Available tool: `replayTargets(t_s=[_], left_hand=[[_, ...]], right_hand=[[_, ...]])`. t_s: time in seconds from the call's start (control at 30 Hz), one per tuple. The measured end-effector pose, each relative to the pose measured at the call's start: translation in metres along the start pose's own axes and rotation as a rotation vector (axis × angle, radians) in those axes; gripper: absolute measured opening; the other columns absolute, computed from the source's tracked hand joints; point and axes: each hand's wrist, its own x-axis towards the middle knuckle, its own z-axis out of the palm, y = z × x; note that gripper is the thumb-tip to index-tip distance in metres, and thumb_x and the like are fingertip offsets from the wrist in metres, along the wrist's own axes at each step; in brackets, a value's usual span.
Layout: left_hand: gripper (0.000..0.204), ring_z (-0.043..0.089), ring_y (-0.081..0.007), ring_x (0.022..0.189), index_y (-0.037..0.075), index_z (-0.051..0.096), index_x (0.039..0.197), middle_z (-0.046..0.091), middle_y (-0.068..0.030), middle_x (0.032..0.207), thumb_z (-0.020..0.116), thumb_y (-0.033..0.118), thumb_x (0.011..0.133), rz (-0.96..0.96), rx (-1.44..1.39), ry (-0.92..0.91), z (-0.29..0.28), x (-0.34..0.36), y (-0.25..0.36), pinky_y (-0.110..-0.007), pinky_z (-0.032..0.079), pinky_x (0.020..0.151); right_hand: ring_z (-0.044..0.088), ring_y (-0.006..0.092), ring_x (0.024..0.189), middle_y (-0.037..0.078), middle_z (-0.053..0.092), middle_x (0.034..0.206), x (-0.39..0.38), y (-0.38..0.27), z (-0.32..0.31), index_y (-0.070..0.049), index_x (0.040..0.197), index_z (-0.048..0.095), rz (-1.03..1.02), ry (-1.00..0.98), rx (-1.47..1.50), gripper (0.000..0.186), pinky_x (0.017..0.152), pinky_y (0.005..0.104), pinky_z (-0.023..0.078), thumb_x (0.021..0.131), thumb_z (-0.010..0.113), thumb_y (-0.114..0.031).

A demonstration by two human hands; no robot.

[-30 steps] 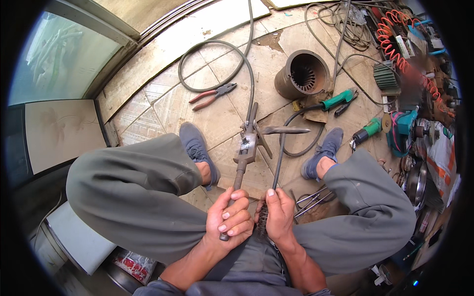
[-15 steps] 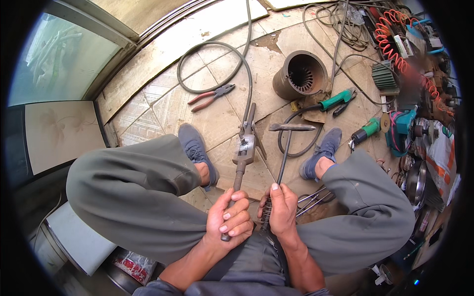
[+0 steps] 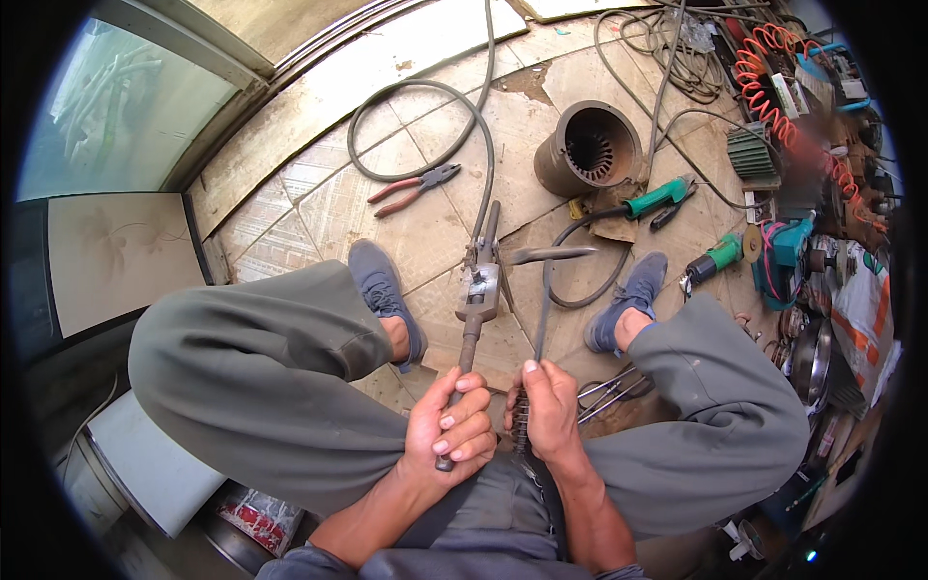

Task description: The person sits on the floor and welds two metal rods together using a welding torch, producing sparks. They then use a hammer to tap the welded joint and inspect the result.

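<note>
The left hand [image 3: 449, 430] gripped a clamp [image 3: 478, 298], its length pointing to the floor's [image 3: 437, 232] far edge; the right hand [image 3: 547, 411] held a hammer [image 3: 548, 255], its head just right of the clamp.

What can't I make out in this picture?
All in the head view:
1. Part of the tool handle: wrapped by the left hand.
2. Part of the spring grip: covered by the right hand.
3. The exact outline of the hammer head: blurred, apparently by motion.
4. The cylinder's depths: dark shadow.
5. The cable's far end: cut off by the top edge.
6. Shapes behind the glass: cloudy pane.
</note>
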Motion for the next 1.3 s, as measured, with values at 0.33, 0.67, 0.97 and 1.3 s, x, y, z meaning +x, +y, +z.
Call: replayTargets(t_s=[0.33, 0.67, 0.97, 1.3], left_hand=[[0.030, 0.038, -0.0091, 0.034, 0.011, 0.049, 0.095, 0.044, 0.0035, 0.057, 0.038, 0.034, 0.110, 0.009, 0.348, 0.192, -0.004, 0.001, -0.002, -0.028, 0.038, 0.035], [0.030, 0.058, -0.0305, 0.050, 0.001, 0.052, 0.087, 0.058, -0.0148, 0.063, 0.052, 0.025, 0.104, 0.385, 2.046, 0.641, -0.061, 0.019, -0.008, -0.044, 0.045, 0.049], [0.031, 0.063, -0.0505, 0.073, -0.006, 0.057, 0.091, 0.063, -0.0315, 0.073, 0.055, 0.023, 0.101, 0.460, 2.217, 0.712, -0.055, 0.023, -0.012, -0.055, 0.047, 0.064], [0.034, 0.063, -0.0550, 0.077, -0.008, 0.056, 0.091, 0.063, -0.0359, 0.078, 0.053, 0.024, 0.101, 0.426, 2.180, 0.671, -0.049, 0.023, -0.011, -0.060, 0.047, 0.068]], right_hand=[[0.056, 0.0139, 0.048, 0.007, 0.057, 0.063, -0.002, 0.000, -0.003, -0.002, 0.082, 0.054, 0.125, 0.018, 0.061, 0.036, 0.044, 0.0295, 0.044, 0.105, 0.051, -0.029], [0.063, 0.0351, 0.056, 0.019, 0.060, 0.064, -0.039, 0.005, -0.025, 0.003, 0.086, 0.058, -0.352, 0.401, -0.663, 0.025, 0.055, 0.0442, 0.047, 0.099, 0.057, -0.018], [0.064, 0.0502, 0.073, 0.030, 0.063, 0.075, -0.032, 0.011, -0.008, 0.005, 0.092, 0.060, -0.230, 0.308, -0.819, 0.028, 0.064, 0.0537, 0.047, 0.098, 0.060, -0.022], [0.062, 0.0539, 0.074, 0.032, 0.062, 0.073, -0.020, 0.013, -0.008, 0.006, 0.089, 0.058, -0.219, 0.270, -0.808, 0.029, 0.064, 0.0564, 0.047, 0.099, 0.058, -0.021]])
